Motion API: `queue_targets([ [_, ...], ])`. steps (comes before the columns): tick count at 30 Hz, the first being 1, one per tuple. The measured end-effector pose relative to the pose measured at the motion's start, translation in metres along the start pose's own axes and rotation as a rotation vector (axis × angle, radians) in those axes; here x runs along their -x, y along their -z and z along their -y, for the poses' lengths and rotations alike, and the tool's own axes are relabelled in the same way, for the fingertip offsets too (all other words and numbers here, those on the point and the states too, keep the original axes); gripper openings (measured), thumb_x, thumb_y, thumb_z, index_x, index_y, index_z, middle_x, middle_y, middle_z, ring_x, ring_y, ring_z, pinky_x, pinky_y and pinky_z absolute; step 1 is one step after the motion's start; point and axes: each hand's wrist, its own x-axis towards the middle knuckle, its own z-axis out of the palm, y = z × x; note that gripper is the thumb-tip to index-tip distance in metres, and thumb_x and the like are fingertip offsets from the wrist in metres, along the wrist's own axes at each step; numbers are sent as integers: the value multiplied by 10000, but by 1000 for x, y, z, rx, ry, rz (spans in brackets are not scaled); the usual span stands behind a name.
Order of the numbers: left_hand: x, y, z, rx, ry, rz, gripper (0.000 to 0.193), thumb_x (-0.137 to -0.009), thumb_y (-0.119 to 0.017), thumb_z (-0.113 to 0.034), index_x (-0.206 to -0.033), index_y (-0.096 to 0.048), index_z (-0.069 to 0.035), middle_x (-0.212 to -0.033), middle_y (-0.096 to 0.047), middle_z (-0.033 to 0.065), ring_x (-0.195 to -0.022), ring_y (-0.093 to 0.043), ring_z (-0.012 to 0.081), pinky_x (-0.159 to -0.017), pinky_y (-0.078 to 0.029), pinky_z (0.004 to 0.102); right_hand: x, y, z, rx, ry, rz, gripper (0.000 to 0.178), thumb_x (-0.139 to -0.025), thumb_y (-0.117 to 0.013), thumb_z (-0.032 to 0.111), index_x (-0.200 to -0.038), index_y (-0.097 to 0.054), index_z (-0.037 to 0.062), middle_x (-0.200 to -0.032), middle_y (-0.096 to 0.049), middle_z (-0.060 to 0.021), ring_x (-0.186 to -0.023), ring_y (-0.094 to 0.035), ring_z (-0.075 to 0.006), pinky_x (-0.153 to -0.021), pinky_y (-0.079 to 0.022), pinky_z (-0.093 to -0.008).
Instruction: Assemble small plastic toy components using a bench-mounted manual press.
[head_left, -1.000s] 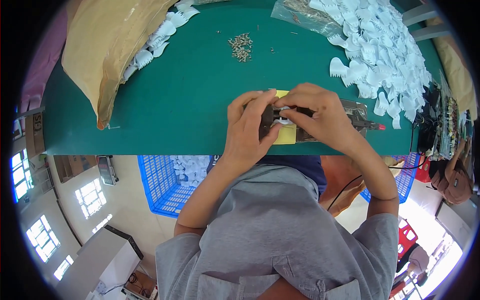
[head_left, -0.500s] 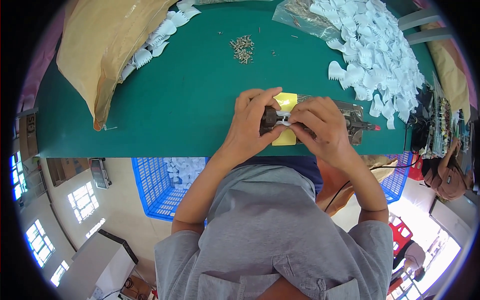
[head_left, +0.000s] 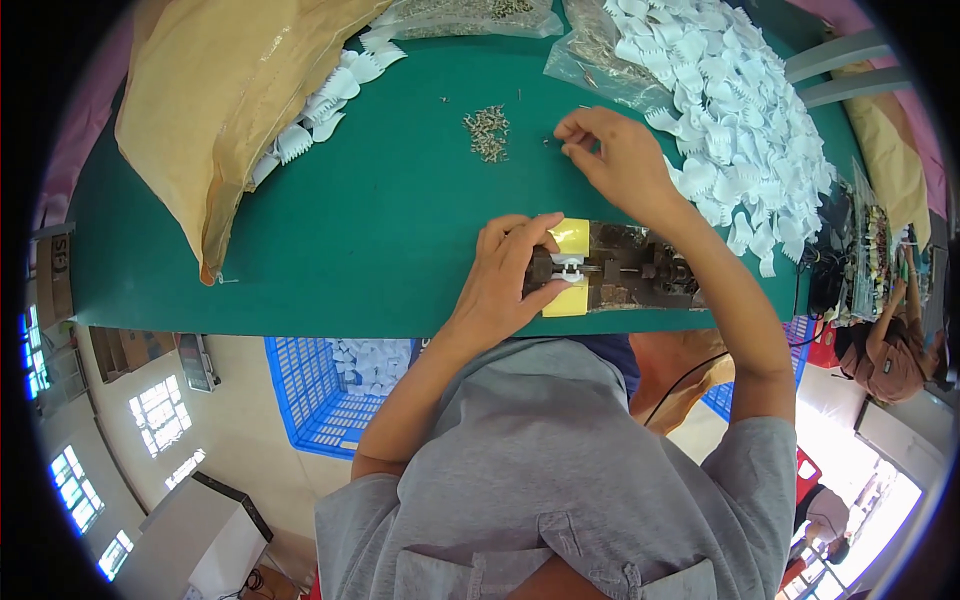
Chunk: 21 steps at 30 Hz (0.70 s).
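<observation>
My left hand is wrapped round the dark end block of a bench fixture, fingers on its far side and thumb on its near side. A small white plastic piece sits in the fixture beside that block, over a yellow plate. The fixture's dark metal base runs off to the right, under my right forearm. My right hand hovers beyond the fixture, fingers bent, with a gap between thumb and forefinger and nothing visible in it. Left of it lies a small heap of screws.
White toothed plastic pieces are heaped at the far right, beside clear bags of small metal parts. A brown paper sack spills similar pieces at the left. Below the green table's edge stands a blue basket. Other people are at the right.
My right hand has left the white piece and moved away, beyond the fixture toward the screws. My left hand stays on the block. The white piece now shows in the fixture.
</observation>
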Motion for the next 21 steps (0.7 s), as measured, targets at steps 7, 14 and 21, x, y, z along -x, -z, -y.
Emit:
queue_targets([
  [7, 0, 1, -3, 93, 52, 18, 708, -854, -830, -143, -1486, -513, -113, -1197, -657, 59, -1255, -489, 303, -1081, -414, 445, -25, -18, -17, -2, 21, 33, 113, -899, -746, 117, -987, -753, 46, -981, -744, -108, -832, -731, -254, -749, -574, -392],
  [14, -6, 3, 0, -80, -117, -41, 325, -768, -866, -122, -1055, -719, -87, -1108, -661, 66, -1165, -558, 311, -987, -467, 424, 26, 16, 15, -394, -117, 177, 154, -965, -725, 131, -1001, -728, -18, -904, -710, -39, -792, -654, -105, -772, -543, -287],
  [21, -4, -2, 6, -63, -80, -61, 339, -784, -871, -207, -1063, -711, -99, -1112, -654, 50, -1193, -539, 293, -1020, -432, 446, 91, 30, 45, -360, -78, 259, 79, -990, -684, 79, -1009, -697, 3, -936, -642, -64, -893, -602, -167, -809, -486, -317],
])
